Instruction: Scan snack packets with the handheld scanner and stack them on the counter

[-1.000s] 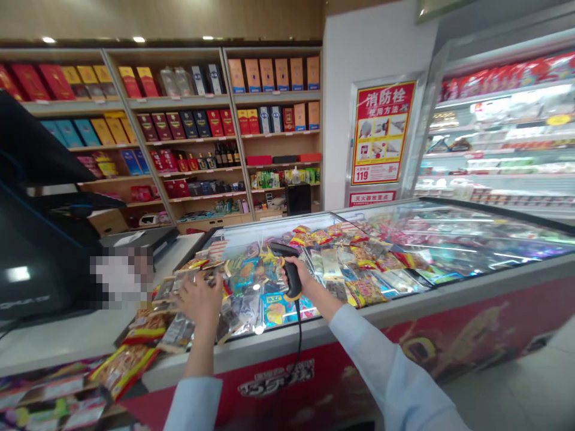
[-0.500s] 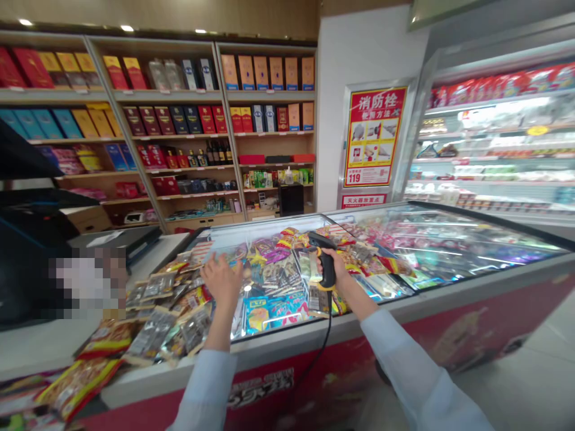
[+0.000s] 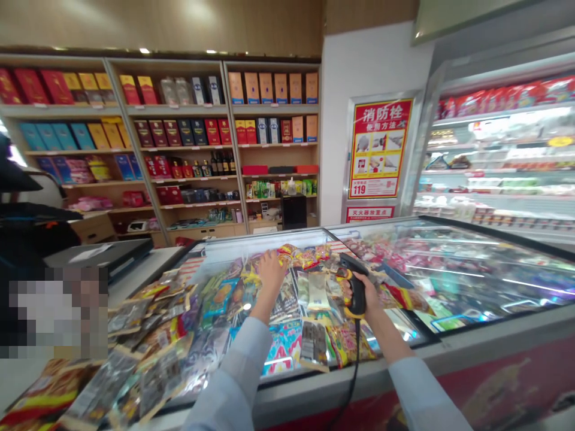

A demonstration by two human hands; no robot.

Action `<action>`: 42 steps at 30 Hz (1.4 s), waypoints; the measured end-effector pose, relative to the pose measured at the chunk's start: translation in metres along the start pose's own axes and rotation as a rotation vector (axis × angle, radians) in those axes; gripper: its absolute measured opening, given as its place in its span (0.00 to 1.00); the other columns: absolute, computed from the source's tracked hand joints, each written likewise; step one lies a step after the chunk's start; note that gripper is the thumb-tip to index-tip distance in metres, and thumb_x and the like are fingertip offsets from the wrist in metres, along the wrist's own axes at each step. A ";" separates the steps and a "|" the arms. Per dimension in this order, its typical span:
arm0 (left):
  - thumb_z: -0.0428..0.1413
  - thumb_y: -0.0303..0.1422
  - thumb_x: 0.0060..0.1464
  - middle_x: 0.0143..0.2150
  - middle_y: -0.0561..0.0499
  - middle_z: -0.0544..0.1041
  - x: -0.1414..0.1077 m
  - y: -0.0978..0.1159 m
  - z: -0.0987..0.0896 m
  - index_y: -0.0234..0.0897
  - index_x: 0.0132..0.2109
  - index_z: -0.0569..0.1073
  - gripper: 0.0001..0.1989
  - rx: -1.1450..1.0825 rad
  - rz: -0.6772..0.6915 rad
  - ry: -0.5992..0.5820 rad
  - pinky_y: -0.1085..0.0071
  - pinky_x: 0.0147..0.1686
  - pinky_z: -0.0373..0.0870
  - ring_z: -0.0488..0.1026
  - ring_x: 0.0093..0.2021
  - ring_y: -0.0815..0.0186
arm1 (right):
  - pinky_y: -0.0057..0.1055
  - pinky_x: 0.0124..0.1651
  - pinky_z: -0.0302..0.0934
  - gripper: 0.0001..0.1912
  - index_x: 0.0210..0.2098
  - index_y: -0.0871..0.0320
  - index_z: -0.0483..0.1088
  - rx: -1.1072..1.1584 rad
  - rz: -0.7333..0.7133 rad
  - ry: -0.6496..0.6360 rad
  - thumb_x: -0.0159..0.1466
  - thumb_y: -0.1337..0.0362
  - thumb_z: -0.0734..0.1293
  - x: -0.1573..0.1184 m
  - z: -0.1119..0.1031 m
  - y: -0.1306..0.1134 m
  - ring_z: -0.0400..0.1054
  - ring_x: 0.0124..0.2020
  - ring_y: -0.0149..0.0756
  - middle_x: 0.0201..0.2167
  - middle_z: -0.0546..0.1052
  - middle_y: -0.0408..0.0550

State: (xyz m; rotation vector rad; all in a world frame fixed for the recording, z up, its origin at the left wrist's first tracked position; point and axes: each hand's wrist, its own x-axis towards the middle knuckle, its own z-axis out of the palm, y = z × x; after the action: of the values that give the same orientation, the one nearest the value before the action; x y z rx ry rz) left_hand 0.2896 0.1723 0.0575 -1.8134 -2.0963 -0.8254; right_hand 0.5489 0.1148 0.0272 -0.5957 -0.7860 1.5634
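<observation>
In my right hand (image 3: 372,299) is a black and yellow barcode scanner (image 3: 358,293), my fingers wrapped round its grip and its cord hanging down over the freezer's front. My left hand (image 3: 271,274) reaches out over the glass top, fingers stretched forward beside a red and yellow snack packet (image 3: 287,254). Whether the fingertips touch it I cannot tell. Between my hands lie a clear-fronted packet (image 3: 318,291) and other snack bags. Nearer me are a grey packet (image 3: 314,343) and a colourful bag (image 3: 350,345).
The chest freezer (image 3: 476,330) runs across the front. Many snack packets (image 3: 155,377) are heaped at its left end, next to a counter with a dark device (image 3: 101,257). Shelves of boxed goods (image 3: 191,149) stand behind, a lit display fridge (image 3: 503,173) at right.
My left hand has moved right and forward, away from the left heap to the far packets. The scanner has shifted right in my right hand. The view has tilted upward.
</observation>
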 end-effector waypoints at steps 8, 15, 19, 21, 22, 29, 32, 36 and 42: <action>0.50 0.49 0.52 0.66 0.29 0.55 0.032 0.009 0.079 0.32 0.68 0.47 0.42 0.050 -0.152 -0.323 0.52 0.58 0.51 0.52 0.65 0.44 | 0.22 0.14 0.53 0.14 0.21 0.59 0.66 -0.020 0.102 0.074 0.54 0.55 0.67 0.012 -0.010 0.014 0.58 0.12 0.26 0.13 0.66 0.42; 0.50 0.35 0.54 0.55 0.32 0.66 0.025 0.026 0.077 0.35 0.64 0.57 0.31 0.089 -0.092 -0.304 0.61 0.48 0.61 0.64 0.55 0.50 | 0.23 0.14 0.54 0.12 0.23 0.59 0.67 0.016 0.103 0.107 0.55 0.56 0.66 0.011 -0.004 0.015 0.59 0.12 0.26 0.14 0.68 0.43; 0.51 0.34 0.52 0.53 0.33 0.68 0.025 0.031 0.063 0.32 0.59 0.64 0.26 0.068 -0.101 -0.285 0.64 0.45 0.63 0.65 0.53 0.52 | 0.22 0.15 0.55 0.11 0.27 0.59 0.69 0.045 0.068 0.087 0.53 0.57 0.67 0.009 -0.003 0.013 0.59 0.13 0.26 0.16 0.69 0.42; 0.51 0.32 0.52 0.52 0.34 0.68 0.025 0.033 0.054 0.31 0.55 0.67 0.22 0.061 -0.115 -0.267 0.64 0.44 0.64 0.64 0.53 0.52 | 0.23 0.15 0.55 0.12 0.27 0.60 0.69 0.051 0.068 0.059 0.52 0.56 0.68 0.009 -0.004 0.011 0.59 0.13 0.26 0.16 0.69 0.42; 0.50 0.31 0.52 0.52 0.34 0.68 0.024 0.033 0.048 0.30 0.54 0.68 0.22 0.058 -0.120 -0.257 0.65 0.43 0.64 0.64 0.53 0.52 | 0.23 0.15 0.55 0.13 0.27 0.60 0.69 0.057 0.069 0.044 0.52 0.55 0.68 0.008 -0.005 0.010 0.59 0.13 0.26 0.16 0.69 0.42; 0.49 0.28 0.51 0.49 0.37 0.68 0.010 0.045 -0.001 0.26 0.63 0.56 0.31 0.047 0.042 0.022 0.65 0.44 0.63 0.62 0.49 0.54 | 0.23 0.14 0.52 0.14 0.25 0.59 0.68 0.046 0.112 -0.034 0.48 0.55 0.69 0.005 -0.003 0.008 0.57 0.13 0.26 0.16 0.68 0.43; 0.49 0.29 0.53 0.45 0.40 0.67 0.003 0.047 -0.016 0.27 0.65 0.51 0.33 0.067 0.123 0.174 0.64 0.44 0.63 0.62 0.46 0.56 | 0.24 0.14 0.52 0.14 0.23 0.58 0.66 0.031 0.149 -0.022 0.48 0.54 0.69 0.003 -0.003 0.009 0.58 0.13 0.27 0.15 0.68 0.44; 0.49 0.27 0.53 0.43 0.43 0.67 -0.004 0.044 -0.022 0.31 0.67 0.48 0.35 0.103 0.167 0.285 0.64 0.43 0.62 0.62 0.43 0.57 | 0.25 0.15 0.52 0.14 0.24 0.57 0.65 0.029 0.166 -0.041 0.50 0.53 0.67 0.001 -0.003 0.010 0.58 0.13 0.28 0.15 0.67 0.43; 0.50 0.26 0.52 0.41 0.43 0.68 -0.011 0.043 -0.009 0.28 0.65 0.51 0.34 0.110 0.212 0.374 0.63 0.41 0.63 0.62 0.41 0.58 | 0.25 0.16 0.54 0.16 0.27 0.59 0.67 0.011 0.176 -0.122 0.48 0.52 0.68 0.001 -0.004 0.009 0.59 0.14 0.29 0.16 0.68 0.44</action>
State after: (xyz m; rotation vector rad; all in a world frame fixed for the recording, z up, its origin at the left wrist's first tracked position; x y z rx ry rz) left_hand 0.3314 0.1609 0.0693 -1.6400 -1.6530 -0.8924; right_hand 0.5458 0.1155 0.0175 -0.5782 -0.8336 1.7782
